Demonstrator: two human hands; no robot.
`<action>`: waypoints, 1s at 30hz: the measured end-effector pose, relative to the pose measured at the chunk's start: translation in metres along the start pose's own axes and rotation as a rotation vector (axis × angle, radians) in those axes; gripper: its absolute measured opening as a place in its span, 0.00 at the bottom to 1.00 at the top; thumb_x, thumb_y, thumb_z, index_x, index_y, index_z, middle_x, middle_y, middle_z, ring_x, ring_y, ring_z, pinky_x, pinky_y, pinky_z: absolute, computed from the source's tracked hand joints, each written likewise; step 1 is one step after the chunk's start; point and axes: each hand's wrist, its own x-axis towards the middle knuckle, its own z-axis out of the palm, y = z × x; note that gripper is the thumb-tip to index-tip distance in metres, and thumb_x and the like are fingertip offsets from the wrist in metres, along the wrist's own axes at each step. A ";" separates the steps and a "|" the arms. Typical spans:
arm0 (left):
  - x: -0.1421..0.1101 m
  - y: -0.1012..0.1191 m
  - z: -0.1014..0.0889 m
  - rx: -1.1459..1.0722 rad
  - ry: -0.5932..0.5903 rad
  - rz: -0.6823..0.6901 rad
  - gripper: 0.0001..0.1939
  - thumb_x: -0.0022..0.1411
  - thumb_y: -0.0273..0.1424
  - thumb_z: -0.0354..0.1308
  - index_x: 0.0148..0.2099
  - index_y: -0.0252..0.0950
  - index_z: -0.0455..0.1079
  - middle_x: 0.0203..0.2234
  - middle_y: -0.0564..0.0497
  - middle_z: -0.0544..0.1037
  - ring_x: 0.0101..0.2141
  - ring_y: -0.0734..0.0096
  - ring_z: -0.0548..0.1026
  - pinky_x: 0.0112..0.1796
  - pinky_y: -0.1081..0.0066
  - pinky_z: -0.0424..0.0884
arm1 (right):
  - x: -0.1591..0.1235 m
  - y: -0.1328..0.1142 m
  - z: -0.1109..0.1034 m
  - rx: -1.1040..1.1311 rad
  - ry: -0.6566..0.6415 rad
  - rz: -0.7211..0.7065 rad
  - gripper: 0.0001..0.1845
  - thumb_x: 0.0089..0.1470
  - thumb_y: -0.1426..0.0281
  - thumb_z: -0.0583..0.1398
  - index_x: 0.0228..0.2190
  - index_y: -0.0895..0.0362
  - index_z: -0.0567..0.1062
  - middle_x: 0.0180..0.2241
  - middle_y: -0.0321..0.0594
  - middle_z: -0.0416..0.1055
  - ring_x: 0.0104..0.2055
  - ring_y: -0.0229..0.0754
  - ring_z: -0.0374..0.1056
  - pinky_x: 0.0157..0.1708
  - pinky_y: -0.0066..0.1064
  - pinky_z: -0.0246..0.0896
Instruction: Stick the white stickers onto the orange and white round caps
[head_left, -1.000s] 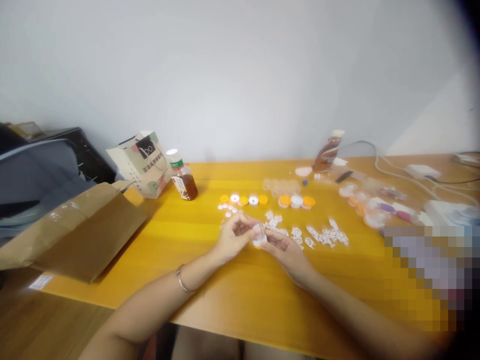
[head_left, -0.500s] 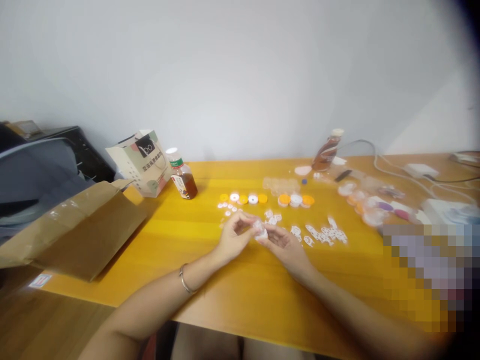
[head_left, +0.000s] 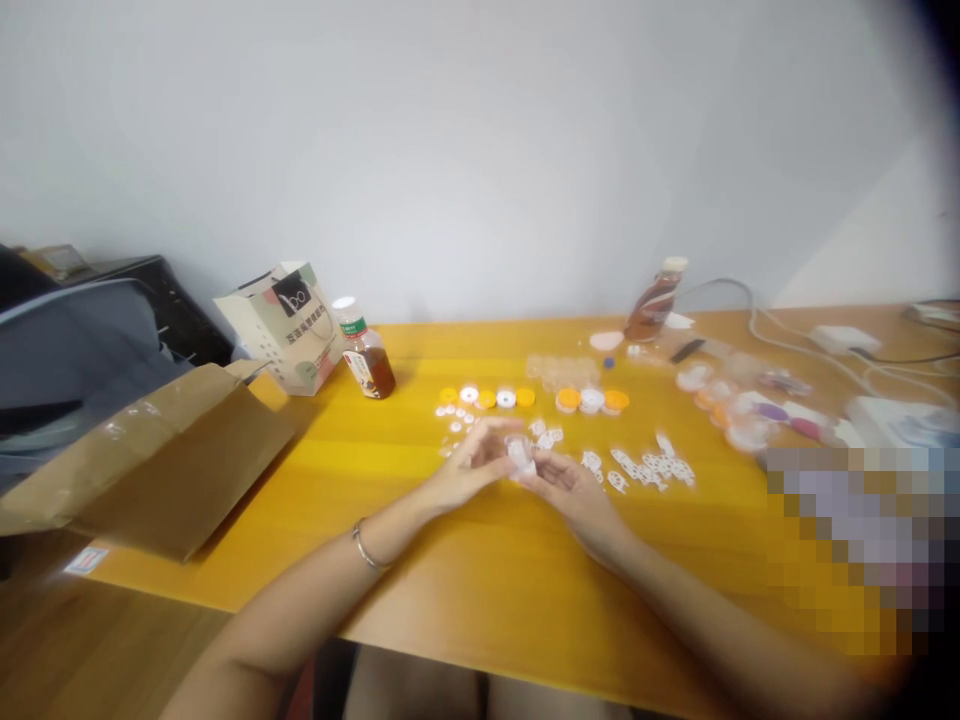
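Observation:
A small clear plastic container (head_left: 519,453) with a whitish lower end is held up between my two hands, above the table. My right hand (head_left: 574,492) pinches its lower right side with thumb and fingers. From the other side, my left hand (head_left: 474,465) has its thumb against the container, and its fingers curve behind it. Just behind the hands lie white lattice-like plastic pieces (head_left: 547,435), and more white pieces (head_left: 652,468) spread to the right. Small white discs (head_left: 459,415) sit beyond my left hand. Fine detail of the container is blurred.
A row of orange and white round caps (head_left: 506,398) stands farther back, near clear cups (head_left: 562,372). Left are a drink bottle (head_left: 369,360), a paper bag (head_left: 289,330) and an open cardboard box (head_left: 165,460). Another bottle (head_left: 651,305) and cables (head_left: 757,320) are at right.
My left fingers have loosened and lifted slightly, so more of the clear container shows. My right hand keeps its grip and has hardly moved.

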 end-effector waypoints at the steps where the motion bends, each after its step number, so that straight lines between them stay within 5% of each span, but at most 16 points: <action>1: 0.000 0.000 0.000 -0.018 -0.037 -0.023 0.19 0.52 0.35 0.58 0.47 0.36 0.63 0.42 0.45 0.70 0.42 0.66 0.68 0.41 0.69 0.64 | 0.000 0.000 0.000 -0.002 -0.010 -0.001 0.12 0.42 0.64 0.63 0.33 0.54 0.73 0.36 0.38 0.74 0.40 0.43 0.68 0.44 0.35 0.61; 5: 0.002 -0.002 -0.002 0.009 0.085 -0.036 0.15 0.46 0.33 0.63 0.38 0.34 0.67 0.32 0.49 0.73 0.35 0.69 0.71 0.37 0.70 0.64 | 0.000 0.000 0.000 -0.008 -0.025 0.009 0.12 0.41 0.65 0.64 0.32 0.54 0.73 0.36 0.38 0.74 0.40 0.43 0.68 0.44 0.35 0.62; 10: 0.001 -0.001 -0.002 -0.089 0.044 -0.058 0.13 0.52 0.35 0.58 0.37 0.33 0.65 0.40 0.45 0.71 0.40 0.68 0.69 0.41 0.68 0.64 | -0.001 0.000 0.001 -0.003 -0.008 0.013 0.13 0.41 0.65 0.64 0.32 0.54 0.73 0.37 0.38 0.74 0.41 0.43 0.68 0.46 0.36 0.60; 16: 0.003 -0.010 -0.001 -0.054 0.213 -0.061 0.16 0.44 0.32 0.64 0.30 0.33 0.60 0.24 0.55 0.70 0.27 0.78 0.69 0.31 0.75 0.64 | -0.002 -0.003 0.003 0.022 0.011 0.044 0.14 0.39 0.65 0.65 0.32 0.55 0.73 0.38 0.40 0.74 0.41 0.44 0.68 0.45 0.37 0.60; 30: 0.001 0.006 -0.008 -0.158 -0.049 -0.102 0.16 0.53 0.37 0.57 0.41 0.32 0.66 0.37 0.43 0.74 0.40 0.64 0.72 0.42 0.64 0.64 | -0.003 -0.002 -0.001 0.165 -0.163 0.066 0.16 0.45 0.60 0.61 0.38 0.53 0.74 0.42 0.40 0.72 0.46 0.45 0.65 0.52 0.40 0.51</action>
